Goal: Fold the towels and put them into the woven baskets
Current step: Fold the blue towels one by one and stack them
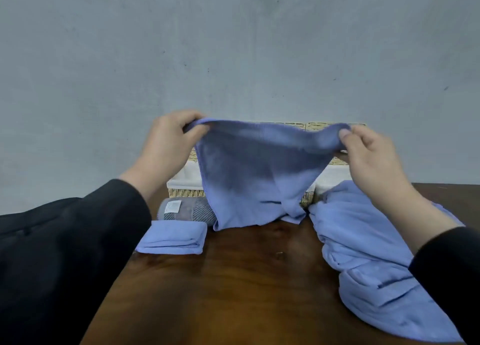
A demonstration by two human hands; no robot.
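Above the table (233,279), left hand (168,139) and right hand (368,152) each pinch a corner of the blue towel (254,178), baskets (181,186) behind.

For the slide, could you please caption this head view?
Both hands, left hand and right hand, hold a blue microfibre towel up by its top corners before lined woven straw baskets.
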